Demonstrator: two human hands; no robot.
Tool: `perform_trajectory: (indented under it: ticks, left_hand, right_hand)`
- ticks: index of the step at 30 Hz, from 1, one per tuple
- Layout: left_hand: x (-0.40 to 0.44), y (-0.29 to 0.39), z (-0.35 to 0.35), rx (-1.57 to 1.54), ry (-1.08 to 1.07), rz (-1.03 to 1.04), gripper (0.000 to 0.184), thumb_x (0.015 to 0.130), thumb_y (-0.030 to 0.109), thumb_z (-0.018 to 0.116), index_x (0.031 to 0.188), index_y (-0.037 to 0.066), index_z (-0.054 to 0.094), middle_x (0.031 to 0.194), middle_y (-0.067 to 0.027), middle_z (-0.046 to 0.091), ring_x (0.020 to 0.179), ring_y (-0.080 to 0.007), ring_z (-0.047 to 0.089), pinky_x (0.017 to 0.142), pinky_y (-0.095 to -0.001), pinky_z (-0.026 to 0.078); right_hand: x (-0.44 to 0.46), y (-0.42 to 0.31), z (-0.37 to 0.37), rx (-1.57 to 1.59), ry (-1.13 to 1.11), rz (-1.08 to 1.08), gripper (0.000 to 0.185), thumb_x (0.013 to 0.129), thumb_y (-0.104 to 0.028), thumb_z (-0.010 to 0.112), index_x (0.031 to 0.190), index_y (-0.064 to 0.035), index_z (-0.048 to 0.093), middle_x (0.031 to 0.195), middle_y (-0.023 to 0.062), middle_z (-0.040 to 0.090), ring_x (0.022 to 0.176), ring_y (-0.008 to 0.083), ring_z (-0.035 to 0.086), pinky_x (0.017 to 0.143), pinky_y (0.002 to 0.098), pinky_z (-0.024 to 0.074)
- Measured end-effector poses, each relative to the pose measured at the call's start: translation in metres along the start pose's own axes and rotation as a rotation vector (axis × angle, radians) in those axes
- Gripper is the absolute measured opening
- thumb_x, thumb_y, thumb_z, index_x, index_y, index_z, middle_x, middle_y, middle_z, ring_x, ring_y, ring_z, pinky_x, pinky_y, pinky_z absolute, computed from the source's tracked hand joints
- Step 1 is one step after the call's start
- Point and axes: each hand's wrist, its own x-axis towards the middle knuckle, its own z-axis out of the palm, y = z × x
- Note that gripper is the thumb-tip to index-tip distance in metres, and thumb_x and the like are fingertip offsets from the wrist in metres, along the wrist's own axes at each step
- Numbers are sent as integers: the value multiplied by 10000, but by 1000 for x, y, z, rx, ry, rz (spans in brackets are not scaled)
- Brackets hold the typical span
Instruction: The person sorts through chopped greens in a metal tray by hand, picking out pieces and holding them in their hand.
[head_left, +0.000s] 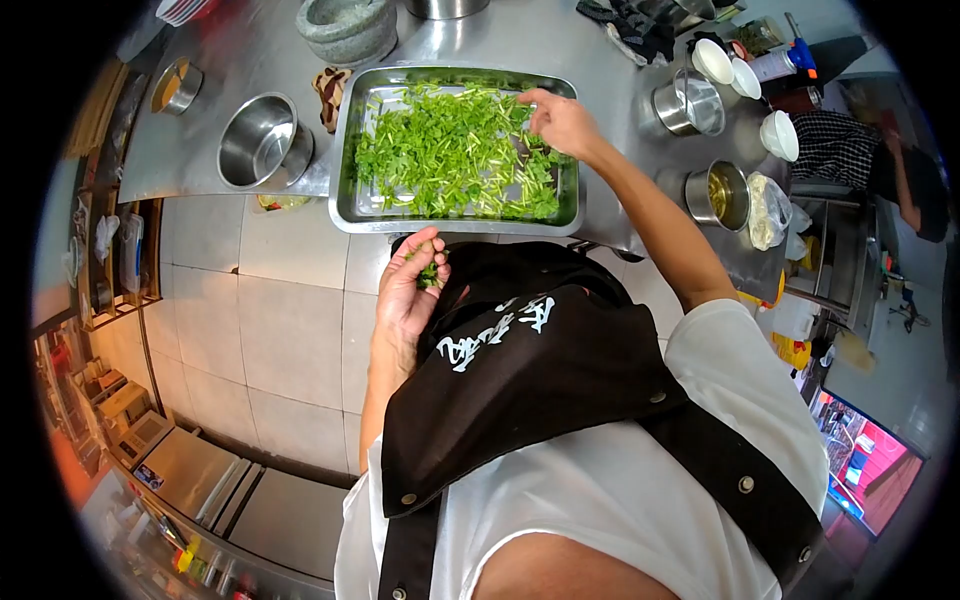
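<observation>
A rectangular metal tray (337,150) holds a spread of chopped green herbs (440,150), leaves and pale stems mixed. My left hand (408,290) is just in front of the tray's near edge, palm up, with its fingers curled around a small bunch of herbs (428,274). Over the right part of the tray is my right hand (565,125), its index finger reaching toward the greens and its visible fingers apart. Nothing shows in its grasp, though its underside is hidden.
An empty metal pot (265,145) stands left of the tray, with a stone mortar (347,28) behind. Along the right are a metal pot (718,195), white bowls (712,62) and a plastic bag (768,212). Another person's arm (902,180) appears at far right.
</observation>
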Motion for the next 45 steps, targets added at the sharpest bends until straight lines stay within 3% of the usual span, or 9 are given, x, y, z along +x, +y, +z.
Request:
perform_trajectory:
  ticks: [6,9,13,17,24,30,33,40,45]
  left_hand:
    - [0,-1,8,24,20,-18,213,862,19,583,1075,21,588,890,-64,631,746,-125,576,665,-234,493]
    - [-2,0,11,28,24,-25,214,864,18,580,1077,21,590,889,-65,634,742,-123,580,661,-233,496]
    - [2,-3,1,21,27,-1,211,863,22,584,1074,22,592,889,-58,635,738,-121,580,658,-232,497]
    - [0,-2,8,19,26,-14,196,865,22,581,1061,22,596,882,-54,633,740,-119,578,663,-234,496]
    - [1,0,-1,11,31,9,209,862,13,575,1071,20,586,898,-55,629,744,-120,575,665,-233,492]
    - [1,-4,8,27,29,-23,205,860,15,578,1065,21,592,889,-59,629,743,-120,572,664,-233,491]
    - [-1,-1,15,29,32,-26,205,862,17,579,1066,20,595,888,-61,630,744,-122,576,662,-234,492]
    - [1,-2,1,-3,22,-13,208,862,14,577,1069,19,594,886,-62,632,744,-124,576,663,-234,494]
    - [1,0,4,19,21,-22,228,865,18,569,1093,19,576,895,-66,624,750,-133,569,679,-247,492]
  right_hand:
    - [5,14,27,70,94,-190,543,736,21,446,1252,-140,502,870,78,663,841,237,628,773,322,480]
    - [-7,-7,1,514,-237,12,546,739,49,437,1257,-118,490,934,79,650,824,178,617,797,294,474]
    - [14,18,1,368,152,-58,575,751,101,435,1293,-91,449,1023,72,608,877,133,566,827,271,460]
    - [28,14,13,229,217,-358,630,750,95,428,1341,-119,394,971,70,602,855,141,584,797,279,474]
    - [19,20,-10,164,259,-99,630,779,58,417,1373,-146,367,975,84,638,756,148,606,709,293,493]
    - [30,23,22,203,289,-461,505,846,-117,447,1345,-165,390,861,107,665,799,236,637,774,350,497]
    - [10,-3,-8,237,7,52,509,873,-35,440,1368,-142,379,836,34,614,714,103,582,705,263,494]
    - [26,24,6,254,273,-369,507,908,-276,462,1383,-158,329,883,77,659,858,257,629,795,351,470]
    - [29,9,-2,157,110,-143,461,933,-244,427,1376,-144,344,814,88,643,758,210,631,737,323,482]
